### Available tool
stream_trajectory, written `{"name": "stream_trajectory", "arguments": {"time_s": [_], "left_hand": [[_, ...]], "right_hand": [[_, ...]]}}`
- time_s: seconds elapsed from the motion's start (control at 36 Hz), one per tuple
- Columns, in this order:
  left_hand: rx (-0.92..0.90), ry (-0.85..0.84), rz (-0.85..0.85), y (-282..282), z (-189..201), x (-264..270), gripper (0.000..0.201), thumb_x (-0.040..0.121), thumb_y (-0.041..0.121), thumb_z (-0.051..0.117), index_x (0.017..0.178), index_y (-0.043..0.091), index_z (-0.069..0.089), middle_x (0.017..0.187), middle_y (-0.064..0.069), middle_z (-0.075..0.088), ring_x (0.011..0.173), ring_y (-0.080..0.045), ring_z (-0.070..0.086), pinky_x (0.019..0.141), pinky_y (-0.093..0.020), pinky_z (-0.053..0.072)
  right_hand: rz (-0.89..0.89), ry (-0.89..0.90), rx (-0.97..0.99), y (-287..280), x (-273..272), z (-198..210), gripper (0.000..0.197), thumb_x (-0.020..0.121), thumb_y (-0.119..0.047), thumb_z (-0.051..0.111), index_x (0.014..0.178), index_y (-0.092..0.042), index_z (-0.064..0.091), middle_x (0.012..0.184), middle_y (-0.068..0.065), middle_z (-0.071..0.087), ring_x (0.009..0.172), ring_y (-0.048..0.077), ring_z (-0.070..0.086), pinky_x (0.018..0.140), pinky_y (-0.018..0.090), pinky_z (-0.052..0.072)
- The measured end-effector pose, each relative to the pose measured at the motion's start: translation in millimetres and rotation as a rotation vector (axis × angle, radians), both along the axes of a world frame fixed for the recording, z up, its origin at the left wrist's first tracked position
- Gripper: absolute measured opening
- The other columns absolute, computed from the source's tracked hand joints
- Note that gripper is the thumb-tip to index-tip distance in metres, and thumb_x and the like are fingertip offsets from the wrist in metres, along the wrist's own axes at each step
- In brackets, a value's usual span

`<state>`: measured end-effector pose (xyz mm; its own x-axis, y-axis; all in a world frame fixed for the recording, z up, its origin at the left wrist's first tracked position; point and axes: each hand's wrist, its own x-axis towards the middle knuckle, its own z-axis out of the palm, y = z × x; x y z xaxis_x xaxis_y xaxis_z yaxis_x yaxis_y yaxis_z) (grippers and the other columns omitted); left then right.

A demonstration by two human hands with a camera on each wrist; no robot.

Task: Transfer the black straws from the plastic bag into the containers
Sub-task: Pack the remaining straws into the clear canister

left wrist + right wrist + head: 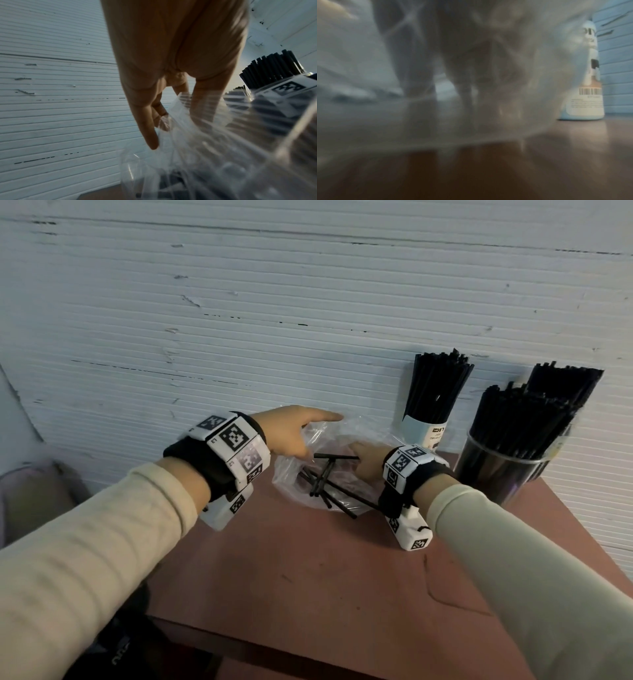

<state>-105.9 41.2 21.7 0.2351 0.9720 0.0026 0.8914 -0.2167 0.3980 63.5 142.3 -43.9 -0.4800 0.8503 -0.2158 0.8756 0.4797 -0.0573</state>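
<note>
The step in hand looks like emptying the last stragglers: a crumpled clear plastic bag lies on the reddish-brown table near its far edge, by the white ribbed wall, and only a few loose black straws remain in it, crossed over one another. The left hand, at about ten o'clock from the straws, pinches the bag's rim between thumb and curled fingers with the forefinger pointing out straight, holding the mouth up and apart. The right hand, at about three o'clock, reaches into the opening with its fingertips at the end of one straw; whether its grip has closed on that straw I cannot tell, since the right wrist view shows only blurred film. Next, I judge, the right hand must gather the loose straws into a bundle and carry them toward two o'clock, keeping them parallel so they slide in upright. There, a tall clear plastic tub stands packed with straws, a second full tub is partly hidden behind it, and at one o'clock a pale-blue labelled cylinder also holds a dense bunch, so room looks scarce.
</note>
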Motion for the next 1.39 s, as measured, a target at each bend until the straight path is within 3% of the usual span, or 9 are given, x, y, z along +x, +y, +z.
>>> {"name": "stream_trajectory", "arguments": {"time_s": [0.08, 0.14, 0.5, 0.61, 0.72, 0.86, 1.14, 1.28, 1.39], "left_hand": [[0.008, -0.033, 0.01, 1, -2, 4, 0.081, 0.086, -0.001, 0.066, 0.15, 0.034, 0.032, 0.144, -0.008, 0.045, 0.057, 0.01, 0.058, 0.042, -0.005, 0.033], [0.014, -0.044, 0.025, 1, -5, 5, 0.082, 0.084, -0.001, 0.067, 0.149, 0.036, 0.033, 0.132, -0.011, 0.051, 0.034, 0.003, 0.044, 0.04, -0.008, 0.033], [0.03, -0.018, 0.056, -11, -9, 10, 0.083, 0.088, 0.002, 0.065, 0.15, 0.043, 0.027, 0.141, -0.012, 0.043, 0.058, -0.015, 0.05, 0.056, -0.023, 0.049], [-0.007, -0.005, 0.065, -18, -4, 12, 0.084, 0.088, 0.005, 0.068, 0.151, 0.04, 0.026, 0.156, -0.012, 0.031, 0.054, -0.012, 0.053, 0.037, -0.008, 0.033], [-0.012, -0.004, 0.081, -28, -2, 15, 0.084, 0.087, 0.004, 0.069, 0.152, 0.036, 0.027, 0.158, -0.01, 0.029, 0.092, -0.032, 0.064, 0.037, -0.01, 0.036], [-0.023, -0.063, 0.09, -37, -6, 16, 0.082, 0.087, -0.002, 0.067, 0.152, 0.031, 0.029, 0.152, -0.015, 0.039, 0.125, -0.043, 0.041, 0.085, -0.033, 0.035], [-0.029, -0.099, 0.053, -42, -10, 5, 0.083, 0.087, -0.004, 0.065, 0.15, 0.039, 0.031, 0.158, 0.003, 0.03, 0.078, -0.013, 0.061, 0.068, -0.013, 0.047], [-0.005, -0.112, 0.053, -43, -13, 2, 0.082, 0.087, -0.002, 0.066, 0.149, 0.04, 0.032, 0.158, 0.002, 0.031, 0.102, -0.018, 0.061, 0.084, -0.022, 0.047], [0.069, -0.118, 0.068, -43, -17, 1, 0.077, 0.085, -0.002, 0.066, 0.146, 0.038, 0.041, 0.138, -0.001, 0.054, 0.056, -0.007, 0.043, 0.05, -0.008, 0.036]], "right_hand": [[-0.018, 0.012, 0.026, 1, 0, -4, 0.041, 0.083, -0.036, 0.053, 0.121, -0.02, 0.061, 0.123, 0.003, 0.06, 0.119, 0.027, 0.055, 0.102, 0.043, 0.043], [-0.01, 0.026, 0.022, -4, -1, -3, 0.031, 0.091, -0.03, 0.052, 0.118, -0.018, 0.062, 0.12, 0.002, 0.061, 0.117, 0.024, 0.055, 0.103, 0.041, 0.042], [-0.063, 0.272, 0.03, -23, 11, 4, 0.017, 0.089, -0.015, 0.06, 0.09, -0.031, 0.06, 0.077, -0.008, 0.058, 0.07, 0.012, 0.057, 0.061, 0.022, 0.044], [0.01, 0.249, -0.024, -36, 9, 8, 0.036, 0.087, -0.016, 0.058, 0.111, -0.042, 0.065, 0.112, -0.006, 0.066, 0.103, 0.016, 0.061, 0.092, 0.031, 0.05], [0.106, 0.224, -0.016, -53, 11, 15, 0.049, 0.09, -0.009, 0.052, 0.126, -0.042, 0.059, 0.133, -0.006, 0.056, 0.122, 0.018, 0.05, 0.102, 0.03, 0.037], [0.243, 0.196, -0.023, -70, 6, 21, 0.047, 0.095, -0.006, 0.047, 0.13, -0.035, 0.058, 0.141, -0.008, 0.049, 0.132, 0.016, 0.042, 0.109, 0.029, 0.027], [0.25, 0.193, 0.101, -80, 8, 13, 0.017, 0.088, -0.03, 0.065, 0.104, -0.037, 0.067, 0.11, -0.01, 0.045, 0.108, 0.018, 0.05, 0.096, 0.033, 0.04], [0.262, 0.224, 0.062, -87, 12, 23, 0.017, 0.089, -0.029, 0.066, 0.104, -0.024, 0.071, 0.083, -0.014, 0.049, 0.088, 0.014, 0.049, 0.079, 0.025, 0.035], [0.279, 0.19, 0.024, -96, 19, 30, 0.022, 0.092, -0.014, 0.059, 0.104, -0.026, 0.073, 0.102, -0.008, 0.062, 0.098, 0.014, 0.056, 0.086, 0.024, 0.042]]}}
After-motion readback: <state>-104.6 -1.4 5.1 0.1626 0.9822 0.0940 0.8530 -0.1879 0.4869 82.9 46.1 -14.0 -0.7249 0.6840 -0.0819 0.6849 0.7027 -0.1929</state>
